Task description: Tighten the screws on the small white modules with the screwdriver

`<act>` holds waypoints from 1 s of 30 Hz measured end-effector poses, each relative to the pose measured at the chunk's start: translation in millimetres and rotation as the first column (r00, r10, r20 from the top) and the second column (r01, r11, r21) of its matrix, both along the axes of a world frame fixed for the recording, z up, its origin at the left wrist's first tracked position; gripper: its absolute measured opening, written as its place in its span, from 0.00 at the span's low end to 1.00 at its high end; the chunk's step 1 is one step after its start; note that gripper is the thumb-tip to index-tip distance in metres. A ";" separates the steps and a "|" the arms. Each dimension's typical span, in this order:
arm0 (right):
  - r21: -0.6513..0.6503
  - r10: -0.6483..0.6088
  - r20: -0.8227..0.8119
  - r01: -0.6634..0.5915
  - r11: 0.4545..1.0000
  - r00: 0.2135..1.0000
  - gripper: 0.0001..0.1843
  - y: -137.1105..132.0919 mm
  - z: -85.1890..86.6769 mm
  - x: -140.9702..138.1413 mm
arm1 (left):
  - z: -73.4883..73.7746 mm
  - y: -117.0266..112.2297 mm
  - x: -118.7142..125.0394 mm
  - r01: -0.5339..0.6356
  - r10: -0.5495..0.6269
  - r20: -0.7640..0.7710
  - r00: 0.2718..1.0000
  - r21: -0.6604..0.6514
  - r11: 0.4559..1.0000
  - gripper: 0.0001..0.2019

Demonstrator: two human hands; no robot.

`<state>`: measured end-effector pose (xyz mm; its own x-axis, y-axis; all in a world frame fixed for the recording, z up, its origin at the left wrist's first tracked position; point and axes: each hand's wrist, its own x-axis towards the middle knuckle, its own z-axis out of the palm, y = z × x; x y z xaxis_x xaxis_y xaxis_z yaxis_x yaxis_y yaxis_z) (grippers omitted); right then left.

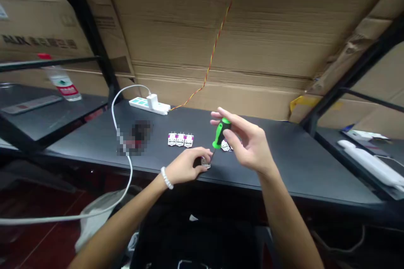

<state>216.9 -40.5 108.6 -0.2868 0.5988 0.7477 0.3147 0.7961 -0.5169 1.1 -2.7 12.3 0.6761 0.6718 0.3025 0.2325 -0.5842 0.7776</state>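
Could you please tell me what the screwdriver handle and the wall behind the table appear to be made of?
The screwdriver handle looks like moulded plastic, glossy green with a black, possibly rubbery, cap. The backing wall is plain brown corrugated cardboard: matte, with fold creases and flap edges showing.

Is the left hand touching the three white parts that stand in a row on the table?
Apart. The head view shows bare dark table between the left hand and the three white parts.

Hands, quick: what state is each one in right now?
Left hand: closed, pinching a small part on the table.
Right hand: closed around a green screwdriver, tip at that part.
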 end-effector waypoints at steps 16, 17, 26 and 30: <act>0.169 -0.294 -0.043 0.297 0.940 0.955 0.15 1.3 -4.7 -1.0 | -1.3 -0.4 -0.6 -0.005 0.005 0.010 1.000 0.010 1.000 0.10; 0.194 -0.296 -0.027 0.295 0.936 0.955 0.16 1.4 -4.4 -0.7 | -1.8 -0.3 -0.7 -0.006 0.006 0.011 1.000 0.009 1.000 0.10; 0.118 -0.118 -0.019 0.120 0.986 0.993 0.24 0.1 -5.3 5.0 | 0.0 -0.6 0.3 0.001 -0.001 -0.001 1.000 0.019 1.000 0.09; 0.217 -0.217 0.028 0.206 0.954 0.976 0.22 1.8 -5.1 3.1 | 0.7 -1.2 0.4 -0.004 0.004 0.004 1.000 0.020 1.000 0.10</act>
